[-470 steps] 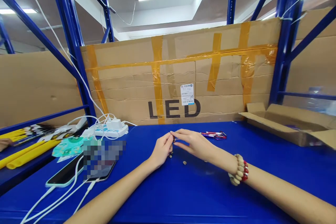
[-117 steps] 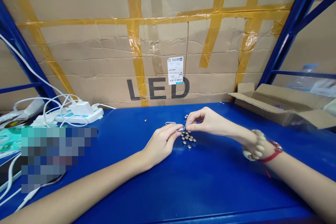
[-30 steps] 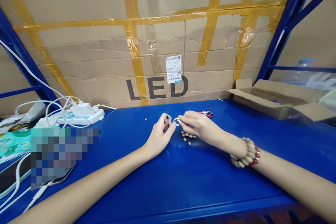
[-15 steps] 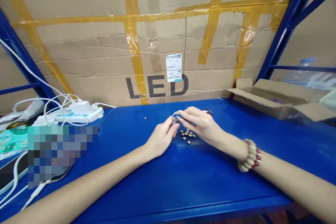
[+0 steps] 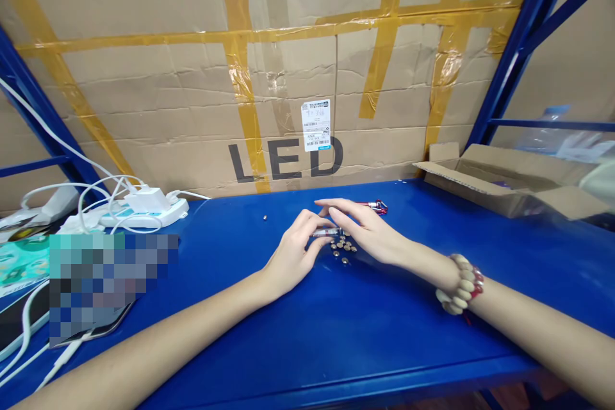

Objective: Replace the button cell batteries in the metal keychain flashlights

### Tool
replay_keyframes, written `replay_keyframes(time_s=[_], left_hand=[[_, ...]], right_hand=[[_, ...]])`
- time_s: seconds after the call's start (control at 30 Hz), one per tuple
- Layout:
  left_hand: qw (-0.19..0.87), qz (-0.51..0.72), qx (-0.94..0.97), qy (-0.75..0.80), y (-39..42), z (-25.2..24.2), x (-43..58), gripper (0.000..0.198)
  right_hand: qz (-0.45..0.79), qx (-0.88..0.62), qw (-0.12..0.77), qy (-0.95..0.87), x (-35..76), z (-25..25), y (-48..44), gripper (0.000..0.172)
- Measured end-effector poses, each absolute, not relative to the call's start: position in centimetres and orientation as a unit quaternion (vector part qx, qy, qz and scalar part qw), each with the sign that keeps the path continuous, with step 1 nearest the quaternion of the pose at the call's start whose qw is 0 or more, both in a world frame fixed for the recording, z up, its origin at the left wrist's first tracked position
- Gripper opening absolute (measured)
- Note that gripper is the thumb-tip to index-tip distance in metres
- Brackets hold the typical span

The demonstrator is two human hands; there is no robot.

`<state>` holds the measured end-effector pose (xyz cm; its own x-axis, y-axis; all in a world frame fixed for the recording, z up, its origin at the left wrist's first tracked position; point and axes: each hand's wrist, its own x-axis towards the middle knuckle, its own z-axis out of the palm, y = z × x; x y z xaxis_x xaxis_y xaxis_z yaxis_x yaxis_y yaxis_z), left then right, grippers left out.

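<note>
Left hand point(image 5: 289, 255) holds slim tube point(image 5: 327, 232) pinched between thumb and fingers, roughly level, near small round metallic discs point(image 5: 341, 245) on blue tabletop point(image 5: 307, 333). Tube silvery, pale, dark at right end. Left forearm point(image 5: 163, 344) slants in from lower left. Right hand point(image 5: 375, 229) arches beside tube's dark end, fingers stretched leftward, beaded bracelet point(image 5: 462, 287) at wrist; cannot tell whether it grips anything.

Bright, fairly even light. Glare on tape point(image 5: 446, 64) at 2 o'clock, weaker at 11. Faint sheen on tabletop point(image 5: 358, 314) at 5. Wide-angle lean on post point(image 5: 521, 51), 2 o'clock. Bottle point(image 5: 552, 120) at 3 blurry. Tube point(image 5: 327, 232) print unreadable. Mosaic patch point(image 5: 108, 288) at 8.
</note>
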<state>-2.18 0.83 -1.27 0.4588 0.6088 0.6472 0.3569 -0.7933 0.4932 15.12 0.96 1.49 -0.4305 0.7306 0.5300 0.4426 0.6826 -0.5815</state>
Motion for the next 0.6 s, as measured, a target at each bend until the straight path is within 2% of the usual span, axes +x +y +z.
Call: replay_keyframes(time_s=[0.1,0.17,0.27,0.33,0.5,0.6], left_hand=[[0.185,0.457,0.819,0.294,0.7,-1.6,-2.3,0.009],[0.208,0.468,0.802,0.308,0.7,-1.8,-2.3,0.017],[0.264,0.469,0.781,0.318,0.9,-1.8,-2.3,0.027],[0.284,0.478,0.767,0.320,0.9,-1.7,-2.1,0.027],[0.214,0.511,0.773,0.310,0.6,-1.2,-2.2,0.031],[0.222,0.536,0.751,0.315,0.6,-1.0,-2.5,0.029]], right_hand=[[0.280,-0.350,0.352,-0.822,14.7,1.4,0.6,0.044],[0.313,-0.341,0.308,-0.831,14.6,1.3,0.6,0.040],[0.287,-0.326,0.283,-0.855,14.7,1.2,0.8,0.043],[0.250,-0.324,0.289,-0.866,14.9,1.1,1.0,0.046],[0.251,-0.309,0.280,-0.873,15.2,1.1,1.6,0.042],[0.241,-0.319,0.302,-0.866,15.5,1.1,2.1,0.038]])
